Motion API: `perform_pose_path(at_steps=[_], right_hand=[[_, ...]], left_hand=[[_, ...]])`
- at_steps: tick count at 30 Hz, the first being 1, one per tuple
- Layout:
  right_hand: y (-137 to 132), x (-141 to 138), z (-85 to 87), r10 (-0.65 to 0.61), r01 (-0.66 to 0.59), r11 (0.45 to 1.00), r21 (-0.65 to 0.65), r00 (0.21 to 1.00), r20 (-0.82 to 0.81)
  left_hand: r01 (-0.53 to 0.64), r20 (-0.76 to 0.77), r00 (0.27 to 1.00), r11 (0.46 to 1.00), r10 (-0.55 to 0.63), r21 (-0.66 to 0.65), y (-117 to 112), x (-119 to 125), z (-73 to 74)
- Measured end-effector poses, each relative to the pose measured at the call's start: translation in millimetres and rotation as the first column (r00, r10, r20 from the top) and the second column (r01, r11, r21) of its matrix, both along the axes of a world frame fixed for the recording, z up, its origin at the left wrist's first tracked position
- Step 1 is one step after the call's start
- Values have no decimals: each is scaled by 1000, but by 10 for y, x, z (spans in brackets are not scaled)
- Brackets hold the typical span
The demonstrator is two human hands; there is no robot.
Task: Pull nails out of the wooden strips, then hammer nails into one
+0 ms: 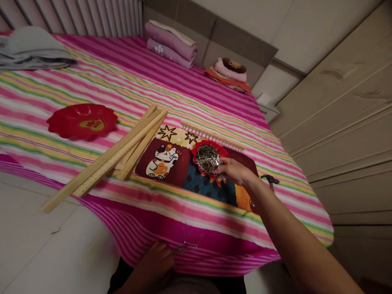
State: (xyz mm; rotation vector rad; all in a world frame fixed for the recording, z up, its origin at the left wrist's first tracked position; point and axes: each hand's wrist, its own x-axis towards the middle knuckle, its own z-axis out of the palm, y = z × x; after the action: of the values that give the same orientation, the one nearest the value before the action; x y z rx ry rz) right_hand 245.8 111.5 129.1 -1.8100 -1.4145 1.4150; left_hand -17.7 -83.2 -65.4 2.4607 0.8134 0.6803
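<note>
My right hand (234, 170) is at the near right edge of a small red scalloped dish (196, 152) heaped with metal nails (207, 158). Its fingers are closed together, and a few nails show at the fingertips. Low in front of my body, my left hand (157, 259) is curled into a fist, with several thin nails (188, 244) poking out to its right. The dish rests on a patterned mat (199, 185) with a cartoon cat print. Behind it lies a wooden strip (214, 138) with a row of nails standing along it.
Several wooden strips with holes (122, 151) lie crossed to the left, one end overhanging the bed edge. Beyond them sits a larger red plate (76, 118). A hammer (270, 179) lies right of the mat. Folded bedding (171, 43) and grey cloth (33, 47) are on the striped bed.
</note>
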Motion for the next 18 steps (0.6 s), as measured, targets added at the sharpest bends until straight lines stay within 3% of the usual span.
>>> perform_pose_path(at_steps=[5,10,15,17,18], right_hand=[[320,41,-148,-47,-6,978,210,968,248],[239,160,-167,-101,-41,927,373,930,354],[-199,276,-112,-254,16,837,547,896,363],[-519,248,-180,-164,-48,843,536,925,342],[-703,218,-241,-51,-126,865,485,941,334]], left_hand=[[-6,35,999,999,4,38,17,13,25],[15,38,999,1000,-16,20,36,6,53],[44,17,999,999,-44,28,65,-2,112],[62,11,998,998,-62,11,73,-10,159],[71,12,997,997,-71,-6,76,-15,182]])
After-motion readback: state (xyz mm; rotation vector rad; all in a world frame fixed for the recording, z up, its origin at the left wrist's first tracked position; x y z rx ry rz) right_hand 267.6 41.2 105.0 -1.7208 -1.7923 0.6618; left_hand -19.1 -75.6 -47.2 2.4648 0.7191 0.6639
